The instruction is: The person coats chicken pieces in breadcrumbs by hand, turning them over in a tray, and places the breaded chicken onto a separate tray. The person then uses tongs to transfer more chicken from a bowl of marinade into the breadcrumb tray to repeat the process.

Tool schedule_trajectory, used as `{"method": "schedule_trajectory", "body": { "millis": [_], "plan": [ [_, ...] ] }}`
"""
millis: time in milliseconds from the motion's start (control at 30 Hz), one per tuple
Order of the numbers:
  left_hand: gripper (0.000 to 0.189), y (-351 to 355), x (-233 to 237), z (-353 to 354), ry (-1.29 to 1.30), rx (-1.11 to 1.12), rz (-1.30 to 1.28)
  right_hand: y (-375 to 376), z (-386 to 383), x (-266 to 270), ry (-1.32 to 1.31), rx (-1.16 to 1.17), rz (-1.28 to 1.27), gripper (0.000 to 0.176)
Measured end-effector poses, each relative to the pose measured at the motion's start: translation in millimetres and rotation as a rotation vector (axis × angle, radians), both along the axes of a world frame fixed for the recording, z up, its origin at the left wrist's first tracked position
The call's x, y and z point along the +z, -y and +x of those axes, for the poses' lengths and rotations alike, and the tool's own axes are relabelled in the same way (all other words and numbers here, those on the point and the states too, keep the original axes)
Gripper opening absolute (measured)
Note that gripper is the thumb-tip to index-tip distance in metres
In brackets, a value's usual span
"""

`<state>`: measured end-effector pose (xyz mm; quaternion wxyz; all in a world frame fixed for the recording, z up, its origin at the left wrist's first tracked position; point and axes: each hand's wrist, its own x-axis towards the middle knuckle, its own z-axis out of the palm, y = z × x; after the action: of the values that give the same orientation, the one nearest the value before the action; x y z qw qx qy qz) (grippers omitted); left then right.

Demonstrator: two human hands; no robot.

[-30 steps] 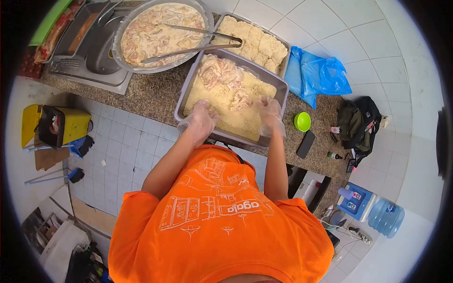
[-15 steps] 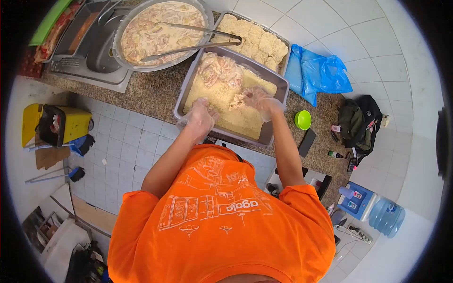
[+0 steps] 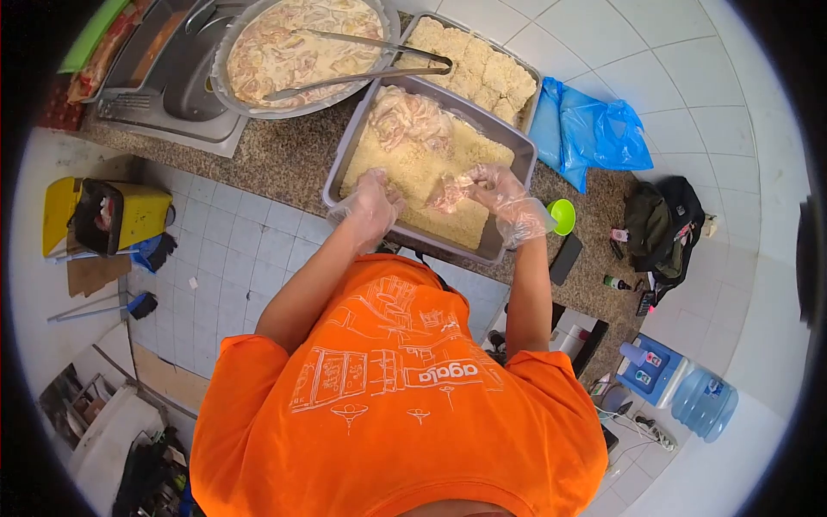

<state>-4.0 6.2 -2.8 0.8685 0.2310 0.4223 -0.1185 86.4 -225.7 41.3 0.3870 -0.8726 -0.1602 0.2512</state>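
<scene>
A grey tub point(image 3: 331, 183) holds pale breadcrumbs point(image 3: 405, 194), with a heap of raw chicken pieces point(image 3: 412, 119) along its far left side. My right hand point(image 3: 506, 191), in a clear plastic glove, grips a crumb-flecked piece of raw chicken point(image 3: 449, 195) just above the crumbs on the right. At the near left of the tub, my left hand point(image 3: 374, 203), also gloved, rests on the crumbs with its fingers loosely apart and nothing seen in them. Metal tongs point(image 3: 370, 79) lie across the rim of a large bowl point(image 3: 389, 34) of chicken in creamy marinade.
Behind the tub sits a tray of breaded chicken point(image 3: 474, 65). Blue plastic bags point(image 3: 594, 133), a green bowl point(image 3: 562, 216) and a black phone point(image 3: 565, 258) are to the right on the granite counter point(image 3: 276, 155). A metal sink point(image 3: 194, 90) is at the left.
My right hand has shifted slightly right and towards me, lifting the piece of chicken from the crumbs. My left hand stays near the same spot. The whole view has shifted slightly.
</scene>
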Motion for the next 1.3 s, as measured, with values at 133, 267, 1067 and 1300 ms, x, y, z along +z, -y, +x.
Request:
{"method": "schedule_trajectory", "body": {
  "millis": [133,267,1067,1300],
  "plan": [
    [0.063,-0.6,-6.8,2.4,0.000,0.006,0.010,1.4,15.8,-3.9,-0.258,-0.049,0.105,0.028],
    [0.053,-0.2,-35.7,7.2,0.040,-0.032,0.145,25.1,24.6,-47.4,-0.121,-0.291,-0.154,0.016],
    [0.054,8.7,12.6,13.5,0.246,-0.074,-0.383,-18.2,-45.1,2.5,0.464,-0.124,-0.278,0.041],
    [0.073,-18.8,26.6,2.3,0.201,-0.049,-0.187,-45.1,-14.1,-84.1,0.173,0.337,-0.449,0.044]
  ]
}}
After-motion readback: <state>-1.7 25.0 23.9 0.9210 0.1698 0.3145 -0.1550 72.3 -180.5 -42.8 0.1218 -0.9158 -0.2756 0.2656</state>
